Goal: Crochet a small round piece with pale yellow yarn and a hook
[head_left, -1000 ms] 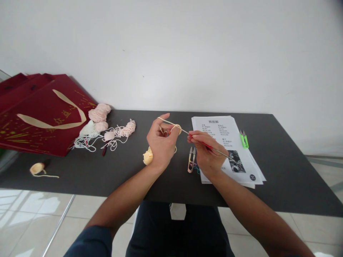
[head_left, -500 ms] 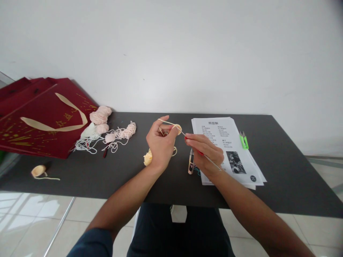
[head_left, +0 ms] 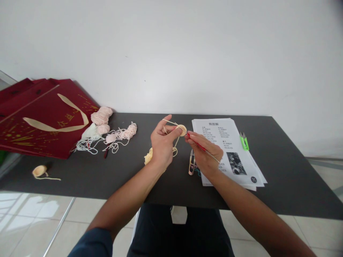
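Between thumb and fingers, my left hand (head_left: 164, 141) pinches a small round crochet piece (head_left: 182, 130) in pale yellow. A strand of the same yarn runs from the piece over my raised left index finger. My right hand (head_left: 205, 151) is closed around a crochet hook (head_left: 199, 146) with a red grip and a thin metal shaft. The hook's tip meets the edge of the piece; the exact stitch is too small to make out. Partly hidden behind my left wrist lies a ball of yellow yarn (head_left: 148, 156).
Printed sheets (head_left: 214, 125) lie at right, with green thread snips (head_left: 244, 141) on their edge and another pair of snips (head_left: 191, 162) beside them. To the left are pink yarn (head_left: 101, 116), white yarn (head_left: 89, 132), dark red bags (head_left: 48, 121) and a small crocheted cup (head_left: 39, 171).
My left hand and the crochet piece have shifted slightly to the right. The hook has tilted a little in my right hand, showing more of its red grip.
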`<move>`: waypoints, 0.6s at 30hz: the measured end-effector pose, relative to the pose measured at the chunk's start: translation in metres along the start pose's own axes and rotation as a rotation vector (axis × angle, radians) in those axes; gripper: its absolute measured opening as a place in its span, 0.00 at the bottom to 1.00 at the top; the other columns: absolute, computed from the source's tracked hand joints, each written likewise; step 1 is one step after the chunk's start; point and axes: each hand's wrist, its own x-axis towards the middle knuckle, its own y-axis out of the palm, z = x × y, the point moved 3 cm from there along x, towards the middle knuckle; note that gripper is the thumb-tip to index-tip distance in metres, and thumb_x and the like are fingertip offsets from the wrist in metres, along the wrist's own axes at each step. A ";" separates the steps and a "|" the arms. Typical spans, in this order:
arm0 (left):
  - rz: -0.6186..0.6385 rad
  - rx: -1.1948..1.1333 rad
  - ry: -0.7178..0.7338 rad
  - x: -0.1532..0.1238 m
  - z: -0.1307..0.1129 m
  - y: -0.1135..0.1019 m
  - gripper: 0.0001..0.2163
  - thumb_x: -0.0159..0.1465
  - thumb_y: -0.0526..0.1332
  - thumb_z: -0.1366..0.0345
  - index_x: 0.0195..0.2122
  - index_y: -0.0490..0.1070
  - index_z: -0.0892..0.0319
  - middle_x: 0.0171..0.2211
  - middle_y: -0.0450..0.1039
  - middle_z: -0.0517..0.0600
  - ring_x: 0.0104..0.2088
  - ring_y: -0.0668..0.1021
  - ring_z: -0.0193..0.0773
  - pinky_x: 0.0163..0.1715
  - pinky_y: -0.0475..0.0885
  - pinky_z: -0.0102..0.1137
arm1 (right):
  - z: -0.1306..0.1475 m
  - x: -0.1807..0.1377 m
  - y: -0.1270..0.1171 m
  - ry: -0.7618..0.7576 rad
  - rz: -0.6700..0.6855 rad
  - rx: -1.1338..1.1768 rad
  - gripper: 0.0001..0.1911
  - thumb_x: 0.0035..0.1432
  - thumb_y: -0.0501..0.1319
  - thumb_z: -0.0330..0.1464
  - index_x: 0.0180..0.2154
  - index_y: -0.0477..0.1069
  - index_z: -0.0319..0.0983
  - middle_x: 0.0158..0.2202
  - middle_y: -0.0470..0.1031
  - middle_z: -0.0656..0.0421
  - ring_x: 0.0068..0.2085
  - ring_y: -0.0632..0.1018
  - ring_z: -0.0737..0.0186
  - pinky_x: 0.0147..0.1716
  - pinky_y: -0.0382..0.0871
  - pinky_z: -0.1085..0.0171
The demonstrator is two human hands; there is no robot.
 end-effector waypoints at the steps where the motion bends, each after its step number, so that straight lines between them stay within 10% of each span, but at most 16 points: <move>1: 0.030 -0.031 -0.042 0.001 0.000 0.001 0.27 0.53 0.77 0.71 0.54 0.76 0.60 0.26 0.78 0.41 0.24 0.76 0.27 0.31 0.70 0.25 | -0.001 0.000 0.000 0.019 -0.002 0.019 0.15 0.60 0.72 0.27 0.44 0.85 0.53 0.49 0.87 0.62 0.43 0.88 0.58 0.49 0.87 0.53; 6: 0.112 -0.089 -0.140 0.001 -0.004 0.003 0.29 0.52 0.77 0.71 0.56 0.75 0.62 0.24 0.74 0.39 0.20 0.66 0.23 0.21 0.56 0.25 | -0.007 0.006 0.000 0.183 -0.064 0.199 0.10 0.60 0.72 0.29 0.42 0.85 0.50 0.45 0.88 0.61 0.39 0.88 0.59 0.40 0.87 0.57; 11: 0.136 0.053 -0.075 0.002 -0.006 0.003 0.35 0.49 0.77 0.72 0.60 0.74 0.61 0.23 0.74 0.39 0.22 0.69 0.25 0.26 0.63 0.26 | -0.013 0.023 -0.007 0.264 -0.043 0.339 0.05 0.60 0.72 0.31 0.39 0.80 0.46 0.40 0.86 0.62 0.33 0.83 0.67 0.33 0.80 0.65; 18: 0.080 0.288 0.041 0.003 -0.008 -0.002 0.34 0.52 0.72 0.74 0.62 0.72 0.63 0.23 0.74 0.39 0.23 0.71 0.27 0.31 0.69 0.26 | 0.004 0.028 -0.015 -0.016 -0.024 0.074 0.07 0.59 0.72 0.29 0.37 0.77 0.45 0.37 0.84 0.62 0.38 0.83 0.64 0.38 0.77 0.61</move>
